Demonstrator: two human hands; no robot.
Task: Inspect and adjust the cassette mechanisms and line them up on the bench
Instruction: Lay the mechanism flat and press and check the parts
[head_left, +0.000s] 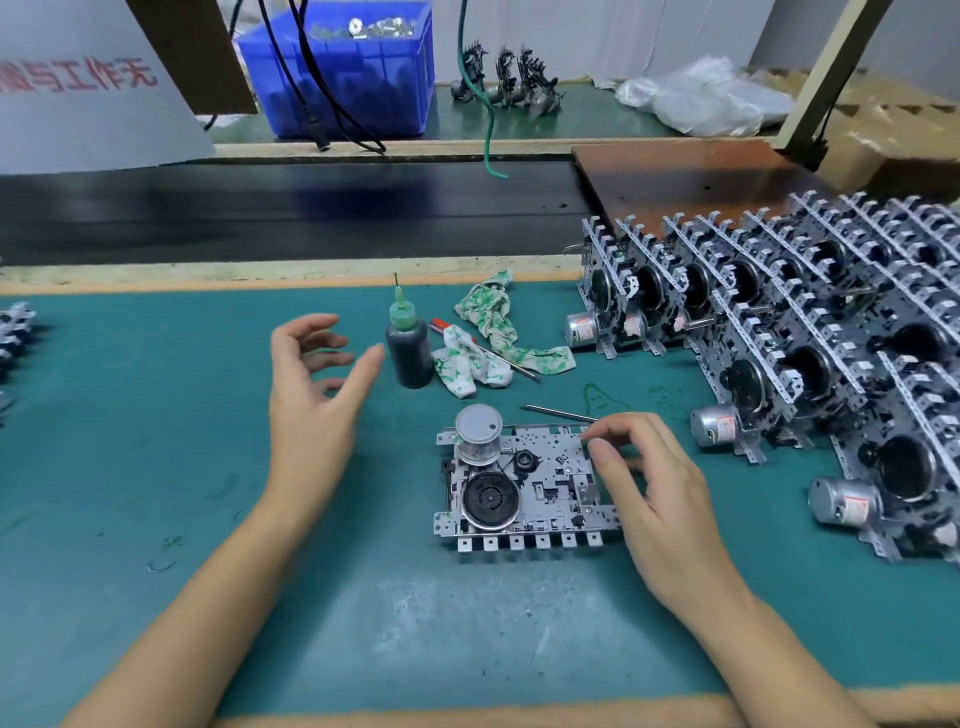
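Observation:
One cassette mechanism (545, 483) lies flat on the green mat (156, 441) in front of me, with a grey cap at its upper left and a black flywheel below it. My right hand (654, 493) rests over the mechanism's right end and pinches a thin metal rod (558, 412) between thumb and fingers; the rod points left past the top edge. My left hand (311, 384) hovers open to the left, fingers spread, near a dark oil bottle (408, 345). Several finished mechanisms (779, 332) stand on edge in rows at the right.
A green-patterned rag (491, 332) and a red-handled screwdriver (447, 327) lie behind the mechanism. More mechanisms (13, 332) show at the left edge. A black conveyor belt (285, 208) runs behind the mat, with a blue bin (348, 73) and hanging cables beyond it.

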